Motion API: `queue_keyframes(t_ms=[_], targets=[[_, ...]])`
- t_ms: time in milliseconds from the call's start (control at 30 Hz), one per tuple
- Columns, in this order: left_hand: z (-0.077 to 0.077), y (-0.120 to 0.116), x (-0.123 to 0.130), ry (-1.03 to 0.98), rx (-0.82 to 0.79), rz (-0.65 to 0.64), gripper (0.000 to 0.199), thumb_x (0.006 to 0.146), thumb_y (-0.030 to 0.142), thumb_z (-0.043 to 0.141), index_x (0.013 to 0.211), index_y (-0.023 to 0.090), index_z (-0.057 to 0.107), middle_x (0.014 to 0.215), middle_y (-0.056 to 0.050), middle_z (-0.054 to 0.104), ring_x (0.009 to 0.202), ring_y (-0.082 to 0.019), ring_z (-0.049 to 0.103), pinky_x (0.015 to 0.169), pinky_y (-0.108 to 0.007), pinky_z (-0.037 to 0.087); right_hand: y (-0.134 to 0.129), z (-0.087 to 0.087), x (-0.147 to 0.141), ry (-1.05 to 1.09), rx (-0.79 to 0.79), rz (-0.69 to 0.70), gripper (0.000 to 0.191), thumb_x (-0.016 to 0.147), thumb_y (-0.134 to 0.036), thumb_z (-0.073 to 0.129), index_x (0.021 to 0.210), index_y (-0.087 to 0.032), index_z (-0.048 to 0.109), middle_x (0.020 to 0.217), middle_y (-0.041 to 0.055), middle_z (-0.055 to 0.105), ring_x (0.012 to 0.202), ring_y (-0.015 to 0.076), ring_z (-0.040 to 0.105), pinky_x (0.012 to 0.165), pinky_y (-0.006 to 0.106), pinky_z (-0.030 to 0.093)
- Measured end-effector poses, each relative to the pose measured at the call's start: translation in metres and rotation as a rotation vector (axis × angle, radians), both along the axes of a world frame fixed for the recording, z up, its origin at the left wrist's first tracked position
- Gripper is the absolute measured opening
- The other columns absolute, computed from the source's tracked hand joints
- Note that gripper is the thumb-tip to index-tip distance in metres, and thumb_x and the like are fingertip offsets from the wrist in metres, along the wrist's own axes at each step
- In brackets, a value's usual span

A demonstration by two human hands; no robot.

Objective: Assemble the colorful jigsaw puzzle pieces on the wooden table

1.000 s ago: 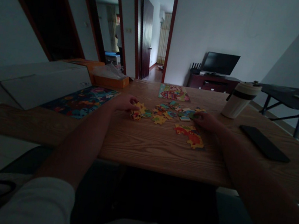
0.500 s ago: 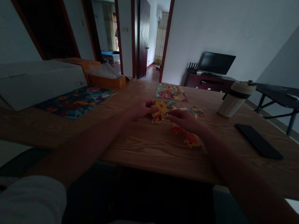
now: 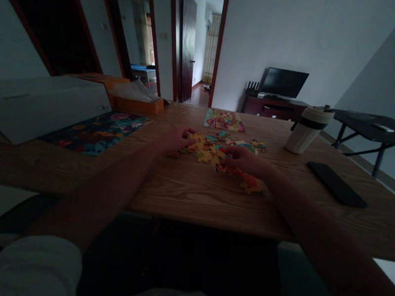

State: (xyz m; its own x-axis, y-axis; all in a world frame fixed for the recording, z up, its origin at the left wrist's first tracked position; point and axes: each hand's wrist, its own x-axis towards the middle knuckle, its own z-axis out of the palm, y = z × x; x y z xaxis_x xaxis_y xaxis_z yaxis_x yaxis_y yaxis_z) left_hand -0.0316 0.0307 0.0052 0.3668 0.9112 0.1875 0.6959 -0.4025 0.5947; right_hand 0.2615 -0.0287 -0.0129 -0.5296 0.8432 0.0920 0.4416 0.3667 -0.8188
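Several jigsaw puzzle pieces, mostly yellow, lie between my hands on the wooden table (image 3: 183,191). My left hand (image 3: 176,140) has its thumb and fingers pinched at a yellow puzzle piece (image 3: 198,143) on the left side of the cluster. On the other side, my right hand (image 3: 244,159) grips a yellow puzzle piece (image 3: 217,159) at its fingertips. Red-orange joined pieces (image 3: 250,181) lie just below my right hand. Beyond the hands are more loose pieces (image 3: 224,136) in green, blue and yellow. Dim light blurs the exact finger contact.
A colourful picture sheet (image 3: 224,121) lies at the far edge. To the left are a dark floral sheet (image 3: 98,132), a white box (image 3: 47,104) and an orange box (image 3: 140,104). A tumbler (image 3: 307,130) and a black flat object (image 3: 336,184) are at right.
My left hand has moved left, and the yellow pieces between the hands are spread wider and lower. My right hand stays near the same spot, now with a yellow piece at its fingertips.
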Motion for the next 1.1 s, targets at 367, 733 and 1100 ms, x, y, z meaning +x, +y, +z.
queue_keyframes(t_ms=[367,733,1100], targets=[[-0.009,-0.072,0.065,0.345,0.289,-0.655,0.055,0.093,0.055,0.066,0.139,0.026,0.061,0.143,-0.009,0.061,0.131,-0.028,0.055,0.113,-0.042,0.038,0.002,0.026,0.041,-0.391,0.041,0.000,0.038,0.093,-0.047,0.063,0.118,-0.021,0.077,0.104,0.0072,0.077,0.085,0.0218,0.069,0.076,0.032,0.053],[-0.014,-0.081,0.073,0.353,0.325,-0.677,0.030,0.099,0.041,0.060,0.117,0.021,0.073,0.115,-0.009,0.070,0.111,-0.024,0.063,0.100,-0.037,0.046,0.023,0.011,0.074,-0.629,0.165,-0.328,0.027,0.095,-0.038,0.063,0.112,-0.024,0.078,0.105,0.0092,0.077,0.090,0.0260,0.071,0.084,0.036,0.055],[-0.012,-0.085,0.077,0.263,0.251,-0.700,0.019,0.097,0.027,0.060,0.106,0.022,0.076,0.104,-0.007,0.071,0.099,-0.021,0.065,0.092,-0.033,0.048,0.027,0.007,0.074,-0.582,0.097,-0.211,0.036,0.088,-0.045,0.071,0.115,-0.023,0.078,0.110,0.0096,0.077,0.089,0.0263,0.071,0.084,0.037,0.055]])
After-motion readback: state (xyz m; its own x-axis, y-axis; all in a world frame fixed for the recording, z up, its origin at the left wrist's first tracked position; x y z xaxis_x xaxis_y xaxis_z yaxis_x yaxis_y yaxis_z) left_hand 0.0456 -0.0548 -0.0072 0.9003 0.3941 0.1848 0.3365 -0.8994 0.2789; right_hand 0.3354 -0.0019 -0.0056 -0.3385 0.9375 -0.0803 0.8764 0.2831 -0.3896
